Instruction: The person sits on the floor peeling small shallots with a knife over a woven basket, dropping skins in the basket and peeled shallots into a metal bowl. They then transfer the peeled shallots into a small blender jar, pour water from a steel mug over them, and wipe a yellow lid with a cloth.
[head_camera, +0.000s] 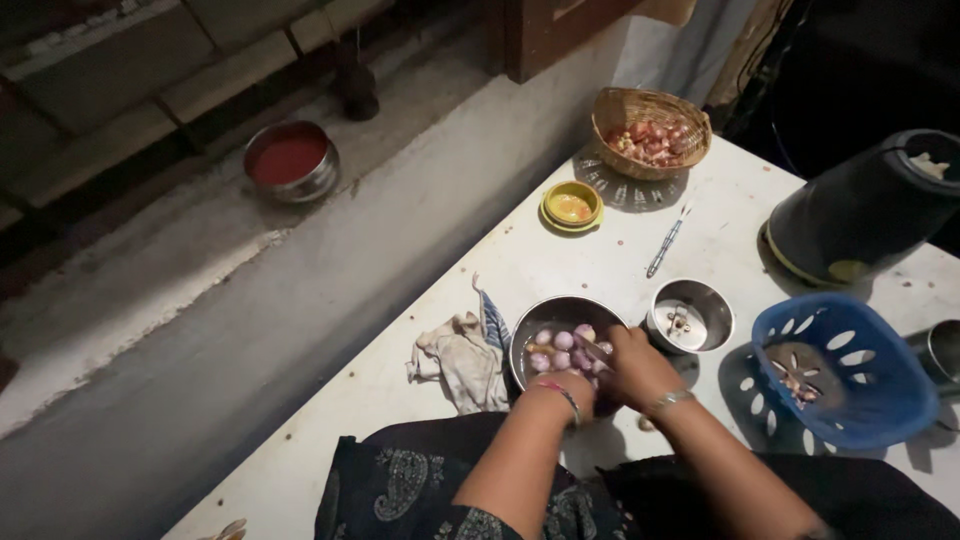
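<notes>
- Peeled shallots (562, 345), pale and wet, already fill much of the steel bowl (540, 318) on the worktop (500, 260).
- Right hand (632, 365) grips a small knife (593, 349) over the bowl; left hand (568, 388) is curled at the rim, its hold hidden.
- Unpeeled shallots (652, 140) remain in the wicker basket (640, 105), well apart, so more appears left.

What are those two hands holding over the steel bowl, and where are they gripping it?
The right hand holds a thin knife by its handle end, blade over the bowl of peeled shallots. The left hand is at the bowl's near rim; whether it holds anything cannot be told.
</notes>
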